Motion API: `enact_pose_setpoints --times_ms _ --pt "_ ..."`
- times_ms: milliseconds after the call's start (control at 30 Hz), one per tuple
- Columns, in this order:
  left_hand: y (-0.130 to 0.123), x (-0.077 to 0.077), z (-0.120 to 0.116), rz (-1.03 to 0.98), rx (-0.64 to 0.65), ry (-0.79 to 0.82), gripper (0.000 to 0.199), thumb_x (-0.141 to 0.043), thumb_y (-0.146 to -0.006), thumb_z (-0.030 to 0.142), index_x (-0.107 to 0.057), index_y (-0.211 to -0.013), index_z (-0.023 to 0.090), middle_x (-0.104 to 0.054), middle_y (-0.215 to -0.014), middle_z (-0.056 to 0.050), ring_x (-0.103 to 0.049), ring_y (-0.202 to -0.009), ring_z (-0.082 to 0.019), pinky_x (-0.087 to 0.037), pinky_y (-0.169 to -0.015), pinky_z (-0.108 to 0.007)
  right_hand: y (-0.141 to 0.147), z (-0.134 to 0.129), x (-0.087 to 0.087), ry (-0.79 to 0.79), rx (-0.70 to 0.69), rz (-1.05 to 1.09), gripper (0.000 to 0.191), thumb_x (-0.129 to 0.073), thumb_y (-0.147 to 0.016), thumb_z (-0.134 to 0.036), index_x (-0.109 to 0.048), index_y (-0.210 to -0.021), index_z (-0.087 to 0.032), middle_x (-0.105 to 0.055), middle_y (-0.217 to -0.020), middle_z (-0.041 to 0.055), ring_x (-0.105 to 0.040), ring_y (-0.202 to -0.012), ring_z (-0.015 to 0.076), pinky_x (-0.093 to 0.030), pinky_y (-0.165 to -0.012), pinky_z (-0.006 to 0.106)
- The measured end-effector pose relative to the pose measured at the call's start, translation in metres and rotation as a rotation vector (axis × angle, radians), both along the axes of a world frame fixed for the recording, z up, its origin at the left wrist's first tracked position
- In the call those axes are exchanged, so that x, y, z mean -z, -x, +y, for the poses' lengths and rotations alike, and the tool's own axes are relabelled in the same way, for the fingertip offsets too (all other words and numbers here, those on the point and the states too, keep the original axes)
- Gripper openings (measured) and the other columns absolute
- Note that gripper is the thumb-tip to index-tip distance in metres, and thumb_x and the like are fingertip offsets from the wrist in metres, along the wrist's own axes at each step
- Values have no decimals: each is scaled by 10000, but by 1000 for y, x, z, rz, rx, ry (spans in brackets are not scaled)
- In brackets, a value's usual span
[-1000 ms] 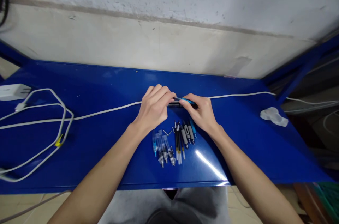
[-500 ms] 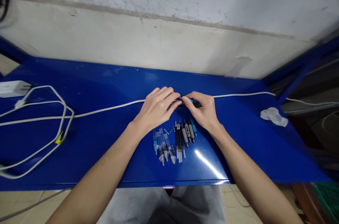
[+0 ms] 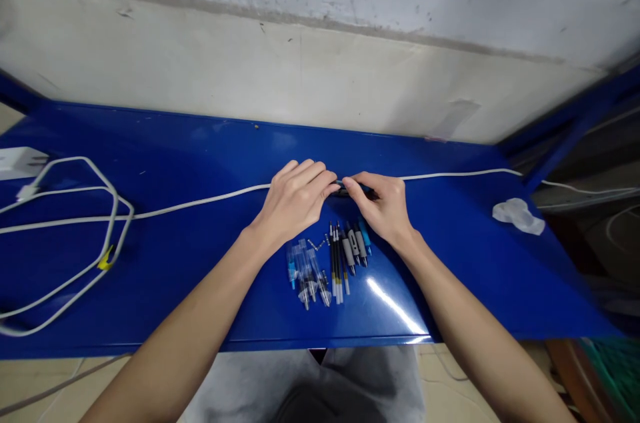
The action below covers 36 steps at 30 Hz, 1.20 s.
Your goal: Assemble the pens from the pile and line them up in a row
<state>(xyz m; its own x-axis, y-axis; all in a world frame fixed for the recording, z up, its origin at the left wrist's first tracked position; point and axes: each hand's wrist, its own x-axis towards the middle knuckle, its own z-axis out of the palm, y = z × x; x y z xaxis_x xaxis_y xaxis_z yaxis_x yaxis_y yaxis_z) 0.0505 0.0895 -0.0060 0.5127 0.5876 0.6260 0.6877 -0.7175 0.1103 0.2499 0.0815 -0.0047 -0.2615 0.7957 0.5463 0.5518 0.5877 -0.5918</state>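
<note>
Between my two hands, over the blue table, is a slim dark pen (image 3: 341,188), mostly covered by the fingers. My left hand (image 3: 299,195) pinches its left end with thumb and fingertips. On the other end, the thumb and fingers of my right hand (image 3: 383,202) are closed. Just below the hands lie several clear pen barrels (image 3: 306,271), some with dark tips and one with blue. Beside them are black ink refills (image 3: 336,262), small metal springs (image 3: 317,245), grey grip sections (image 3: 355,246) and a blue grip section (image 3: 365,235).
A white cable (image 3: 200,202) runs across the blue table (image 3: 200,136) behind my hands and loops at the left near a white charger (image 3: 21,163). Crumpled translucent plastic (image 3: 519,216) lies at the right. A wall (image 3: 280,76) stands behind the table.
Both hands stay close together on the pen. The blue part that showed by my right fingers is now less visible. The view has shifted slightly; the laid-out parts look unchanged.
</note>
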Motion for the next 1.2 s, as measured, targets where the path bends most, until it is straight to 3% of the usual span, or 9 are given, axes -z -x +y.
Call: enact_pose_setpoints --times_ms 700,1000,1067,1200 --pt "2 3 4 -36 29 74 284 -464 -1081 339 -676 -996 170 -709 -895 -60 -613 -828 -200 -423 -726 -357 -2 1 2 31 27 -20 383 -568 -1027 -421 -727 -778 -177 -674 -667 10 -521 -562 108 -373 -576 286" --pt "2 2 2 -17 67 84 248 -509 -1065 325 -664 -959 163 -695 -867 -41 -600 -799 -186 -420 -719 -345 -1 0 2 -13 10 -30 430 -576 -1029 -378 -620 -652 -173 -464 -564 -31 -383 -520 88 -316 -551 293" --pt "3 1 1 -23 99 94 221 -538 -1051 311 -656 -942 159 -686 -861 -37 -592 -793 -182 -417 -710 -338 -7 2 0 -78 91 -6 421 -553 -1041 -365 -636 -672 -177 -488 -596 -14 -418 -560 106 -339 -583 304" --pt "4 -2 0 14 172 196 168 -588 -1018 242 -636 -877 165 -664 -832 -17 -580 -792 -172 -402 -702 -329 -22 12 -1 -265 426 131 408 -471 -1074 -357 -701 -781 -191 -510 -691 24 -461 -643 146 -362 -628 327"
